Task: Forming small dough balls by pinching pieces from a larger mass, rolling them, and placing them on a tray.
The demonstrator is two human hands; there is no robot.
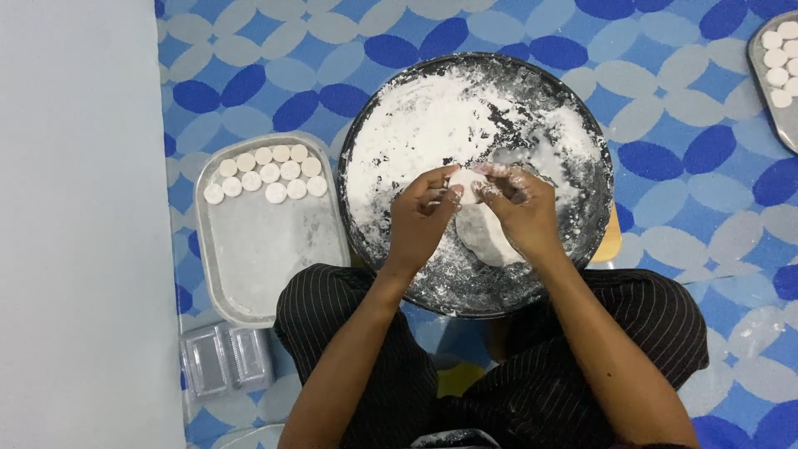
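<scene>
Striped trousers (399,374) nearest, then left hand (422,218) and right hand (519,212) pinching one dough disc (465,185) over floured round pan (582,241); tray (249,274) just left, rims nearly touching.

Clear plastic clamshell pack (226,359), lower left.

Second tray (777,100) cut off at right edge; dough mound (486,237) partly hidden under right hand (524,212).
</scene>
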